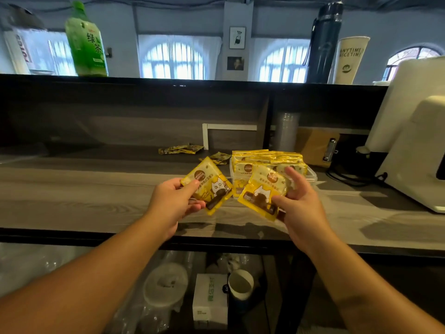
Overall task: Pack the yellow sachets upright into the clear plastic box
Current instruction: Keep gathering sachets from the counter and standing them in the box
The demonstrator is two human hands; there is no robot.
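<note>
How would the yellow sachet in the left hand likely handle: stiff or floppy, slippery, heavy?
The yellow sachet probably feels light: the left hand pinches it by one corner. It looks thin and somewhat floppy, though it holds flat here. Its glossy film may be slippery.

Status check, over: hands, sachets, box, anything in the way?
Left hand and right hand each pinch a yellow sachet. Clear plastic box nearly full, sachets upright. Loose sachets behind; nothing blocking.

1 head-worn wide-angle view, forward and down over a counter, close above both forearms.
</note>
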